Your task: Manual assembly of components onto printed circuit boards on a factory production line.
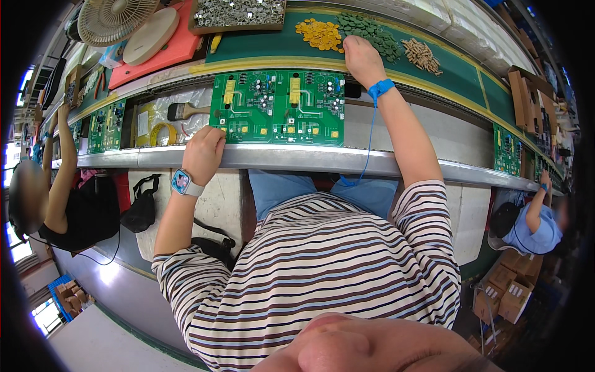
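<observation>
A green circuit board point(245, 115) with two matching halves lies across the metal rails in front of me; I cannot tell if it is two boards side by side. Yellow, black, white and silver parts stand on it. My left hand point(204, 152) is at its near left corner, fingers curled; what they hold, if anything, is hidden. Beyond the board, my right hand point(364, 60) reaches to small loose parts, its fingers pinched together. It is between a pile of yellow disc-shaped parts point(320, 35) and a pile of green ones point(378, 38). The fingertips hide whatever is in them.
Tan stick-like parts point(421, 57) lie right of the green pile. A box of small metallic parts point(237, 13) stands at the back. A brush point(186, 111) and yellow tape roll point(163, 134) lie left of the board. A blue cord point(372, 133) hangs from my right wristband. Co-workers sit on both sides.
</observation>
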